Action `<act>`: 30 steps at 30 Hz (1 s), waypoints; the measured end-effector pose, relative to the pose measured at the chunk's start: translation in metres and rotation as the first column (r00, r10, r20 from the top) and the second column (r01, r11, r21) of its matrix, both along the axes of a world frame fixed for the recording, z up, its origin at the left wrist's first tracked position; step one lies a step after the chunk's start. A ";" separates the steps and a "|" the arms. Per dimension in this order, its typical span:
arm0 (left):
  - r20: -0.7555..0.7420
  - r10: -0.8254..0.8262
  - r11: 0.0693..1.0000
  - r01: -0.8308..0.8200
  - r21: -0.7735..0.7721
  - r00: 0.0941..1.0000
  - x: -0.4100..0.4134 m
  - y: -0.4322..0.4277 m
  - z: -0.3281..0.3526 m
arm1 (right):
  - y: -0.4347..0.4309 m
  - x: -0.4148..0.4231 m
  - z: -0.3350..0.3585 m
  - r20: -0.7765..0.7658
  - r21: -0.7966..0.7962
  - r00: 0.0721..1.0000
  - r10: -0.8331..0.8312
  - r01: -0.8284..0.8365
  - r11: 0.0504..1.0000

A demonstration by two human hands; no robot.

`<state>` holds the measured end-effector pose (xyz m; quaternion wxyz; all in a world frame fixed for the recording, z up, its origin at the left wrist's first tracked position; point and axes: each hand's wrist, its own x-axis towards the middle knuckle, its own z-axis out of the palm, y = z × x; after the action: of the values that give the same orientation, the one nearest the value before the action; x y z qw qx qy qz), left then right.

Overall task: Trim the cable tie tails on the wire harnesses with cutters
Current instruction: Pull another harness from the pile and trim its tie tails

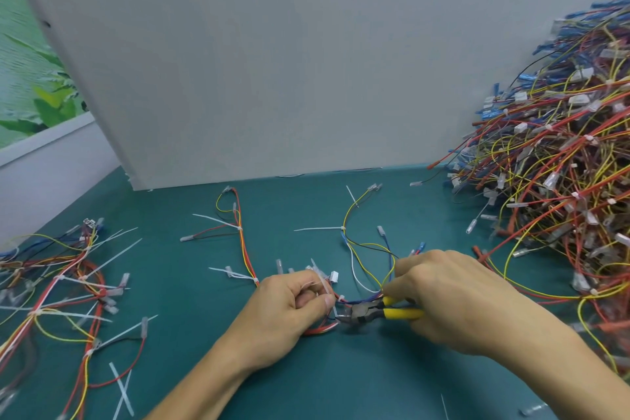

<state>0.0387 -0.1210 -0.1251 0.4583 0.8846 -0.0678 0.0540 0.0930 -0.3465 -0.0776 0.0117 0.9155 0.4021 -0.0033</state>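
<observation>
My left hand [289, 305] grips a wire harness [358, 269] of red, blue, yellow and white wires at its tied part, with white cable tie tails [320, 278] sticking up past my fingers. My right hand [443, 297] holds yellow-handled cutters [371, 312]. Their dark jaws point left and sit at the harness just right of my left thumb. Whether the jaws are around a tail is hidden by the wires. The harness trails away over the green table [279, 385].
A tall heap of harnesses [562, 164] fills the right side. More harnesses with long white tie tails [68, 293] lie at the left, and another one [238, 232] lies in the middle. Loose cut tails [121, 389] lie near the front. A grey panel [272, 61] stands behind.
</observation>
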 end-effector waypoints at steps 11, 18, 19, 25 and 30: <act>0.001 -0.012 0.998 0.012 -0.063 1.000 0.002 0.003 -0.004 | 0.004 -0.005 -0.003 -0.020 -0.034 0.998 -0.063 0.063 0.997; -0.135 0.081 0.547 -0.158 -0.822 0.987 0.007 0.010 0.003 | -0.001 -0.003 0.010 -0.093 0.277 0.991 -0.095 0.117 0.954; -0.129 0.094 0.474 -0.158 -0.866 0.987 0.009 0.014 0.004 | 0.004 -0.006 0.008 -0.128 0.323 0.989 -0.075 0.113 0.940; -0.092 0.284 0.456 -0.218 -0.863 0.955 0.014 0.019 0.002 | 0.034 -0.024 -0.021 -0.327 0.387 0.945 -0.009 0.143 0.911; 0.025 0.257 0.738 -0.179 -0.651 0.966 0.008 0.020 0.002 | 0.022 -0.014 -0.023 -0.329 0.318 0.934 -0.139 0.248 0.915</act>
<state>0.0462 -0.1005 -0.1230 0.7193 0.6709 0.0332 0.1771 0.0789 -0.3244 -0.1006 -0.2146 0.9270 0.2995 -0.0706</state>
